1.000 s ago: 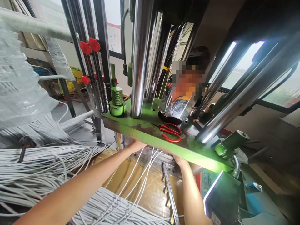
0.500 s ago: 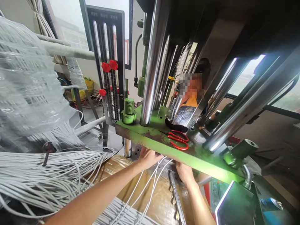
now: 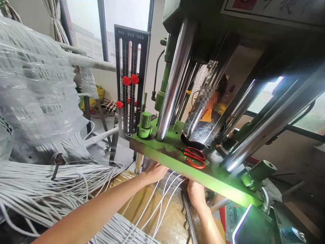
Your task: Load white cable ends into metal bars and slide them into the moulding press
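Both my arms reach forward under the green machine plate [image 3: 167, 154]. My left hand [image 3: 153, 171] is at the plate's front edge, fingers curled out of sight beneath it, beside several thin white wires [image 3: 162, 200] that run from the bundle up under the plate. My right hand [image 3: 196, 194] sits a little to the right, also reaching below the plate, with its fingertips hidden. Whether either hand grips a wire cannot be made out.
Red-handled scissors [image 3: 195, 158] lie on the green plate among polished steel columns [image 3: 175, 79]. A big bundle of white cables [image 3: 45, 189] and a plastic-wrapped roll [image 3: 35, 88] fill the left. Another person is seen behind the press. A black slotted bracket with red knobs [image 3: 130, 79] stands upright.
The view has tilted up and shifted right. My hands have drawn back slightly from under the plate, so more of both is visible.
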`<state>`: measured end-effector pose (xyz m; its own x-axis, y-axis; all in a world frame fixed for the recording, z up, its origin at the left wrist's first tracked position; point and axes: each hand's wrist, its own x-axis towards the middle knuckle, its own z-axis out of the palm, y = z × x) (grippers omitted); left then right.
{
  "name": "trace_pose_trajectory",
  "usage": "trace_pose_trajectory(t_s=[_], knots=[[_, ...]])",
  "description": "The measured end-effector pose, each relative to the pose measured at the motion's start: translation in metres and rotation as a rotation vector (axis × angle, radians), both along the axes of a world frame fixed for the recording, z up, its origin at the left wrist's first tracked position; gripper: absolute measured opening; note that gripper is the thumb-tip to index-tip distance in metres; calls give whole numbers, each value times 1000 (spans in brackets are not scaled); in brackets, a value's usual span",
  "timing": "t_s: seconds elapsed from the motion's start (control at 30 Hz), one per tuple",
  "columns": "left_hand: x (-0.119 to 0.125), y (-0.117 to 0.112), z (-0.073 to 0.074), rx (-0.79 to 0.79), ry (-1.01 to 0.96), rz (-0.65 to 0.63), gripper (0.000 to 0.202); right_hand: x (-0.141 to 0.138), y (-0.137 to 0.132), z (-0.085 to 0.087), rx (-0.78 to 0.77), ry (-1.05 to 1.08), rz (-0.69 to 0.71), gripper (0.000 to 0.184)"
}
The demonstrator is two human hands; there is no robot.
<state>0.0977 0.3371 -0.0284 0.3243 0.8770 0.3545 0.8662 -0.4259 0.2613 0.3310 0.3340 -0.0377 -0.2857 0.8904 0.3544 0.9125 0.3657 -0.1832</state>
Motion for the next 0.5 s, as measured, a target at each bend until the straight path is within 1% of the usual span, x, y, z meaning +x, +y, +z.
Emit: trace_pose_trajectory(t_s=[0.1, 0.27, 0.4, 0.5], knots=[[-7, 1, -5, -18, 46, -47, 29, 1, -5, -1, -27, -66, 36, 47], [-6, 5, -9, -62, 85, -73, 27, -2, -7, 0, -48, -95, 25, 49], [-2, 3, -3, -74, 74, -77, 29, 6, -7, 2, -41, -72, -7, 47], [9, -5, 4, -55, 38, -61, 28, 9, -7, 2, -44, -83, 20, 47]])
